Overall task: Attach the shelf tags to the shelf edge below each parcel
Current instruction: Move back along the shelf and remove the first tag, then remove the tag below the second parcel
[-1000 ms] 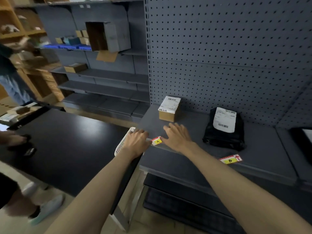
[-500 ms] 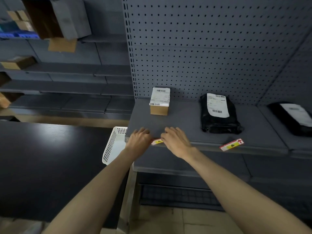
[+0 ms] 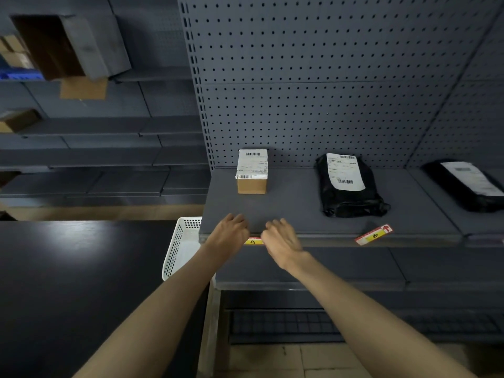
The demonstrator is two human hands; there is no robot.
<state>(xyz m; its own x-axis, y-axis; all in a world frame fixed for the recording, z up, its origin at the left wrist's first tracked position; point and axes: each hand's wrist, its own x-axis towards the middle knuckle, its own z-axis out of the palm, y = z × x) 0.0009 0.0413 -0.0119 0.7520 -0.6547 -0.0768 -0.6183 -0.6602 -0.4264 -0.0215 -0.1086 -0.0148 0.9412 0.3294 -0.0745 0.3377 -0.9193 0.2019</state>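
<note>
Fingers (image 3: 240, 221) flanking yellow "A" tag (image 3: 253, 242) — half-hidden

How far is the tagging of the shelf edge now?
Nothing looks finished. In hand: the left hand and right hand press tag A at the shelf edge below the cardboard box. Left: tag B lies loose and tilted before the black parcel.

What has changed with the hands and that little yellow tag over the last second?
The tag marked A has gone from the shelf top to the front edge, below the cardboard box. The left hand and right hand stay at its ends. The tag marked B and black parcel stayed put.
</note>
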